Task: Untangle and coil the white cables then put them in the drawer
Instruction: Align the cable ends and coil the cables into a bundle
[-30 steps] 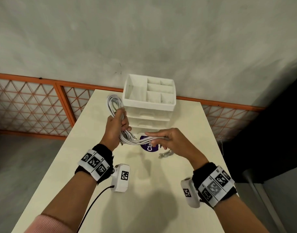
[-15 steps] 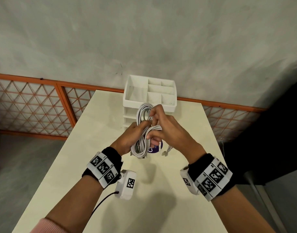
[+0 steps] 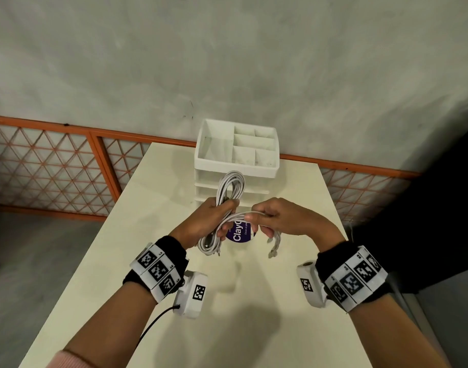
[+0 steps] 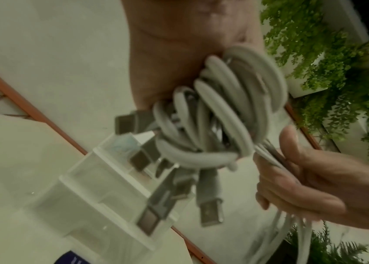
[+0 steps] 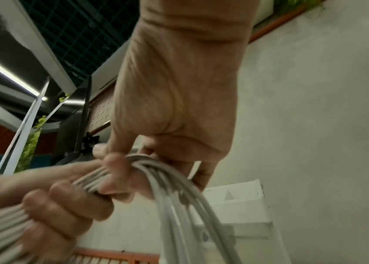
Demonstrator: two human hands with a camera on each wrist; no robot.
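white cables [image 3: 230, 187], smooth and round, are bunched into long loops held above the cream table [image 3: 153, 197], just near of the white plastic drawer unit [image 3: 236, 166]. the left hand [image 3: 210, 221] grips the coil's middle; the right hand [image 3: 283, 217] pinches a run of loose strands, ends dangling with plugs. flat metal usb plugs hang in the left wrist view. a purple round label [image 3: 239, 232] behind reads "clay…", partly hidden.

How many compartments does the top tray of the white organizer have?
6 in the top tray: one long at left; at right, two behind, one wide in the middle, two in front.
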